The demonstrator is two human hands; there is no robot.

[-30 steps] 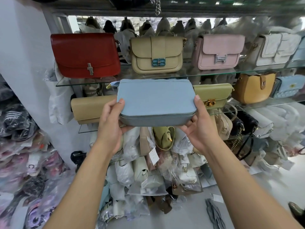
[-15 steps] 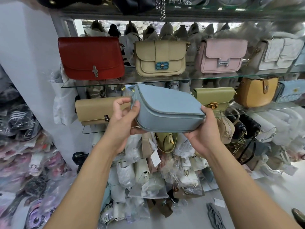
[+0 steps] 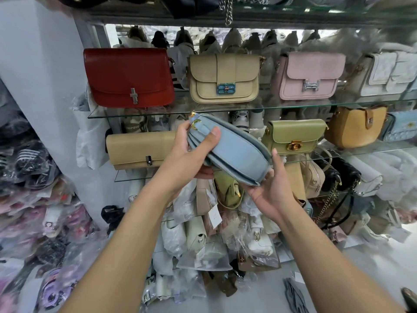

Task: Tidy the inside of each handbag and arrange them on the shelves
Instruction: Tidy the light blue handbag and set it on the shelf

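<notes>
Since half a second ago the blue handbag [image 3: 234, 150] has been turned further, so that its narrow edge now faces the camera and it slants down from upper left to lower right; a second ago its broad side lay flat towards the camera. Both hands have kept hold of it.

The left hand [image 3: 187, 159] grips the bag's upper end, just below a gold ring [image 3: 195, 125], with the thumb laid across the near face and the fingers [image 3: 183, 130] wrapped round behind. The right hand [image 3: 270, 188] cups the lower end from beneath, thumb up against the edge, its fingers curled under the bag.

The bag is held in the air in front of the shelves, touching none of them, level with the gap between a long tan clutch [image 3: 140, 150] and a green bag [image 3: 293, 136] on the middle glass shelf [image 3: 361, 152]. A mustard bag [image 3: 356, 126] stands further right on that level. On the upper glass shelf [image 3: 293, 105] stand a red bag [image 3: 128, 77], a beige bag [image 3: 223, 79], a pink bag [image 3: 311, 75] and a white bag [image 3: 388, 73]. Below, plastic-wrapped bags [image 3: 216, 245] are piled down to the floor.
</notes>
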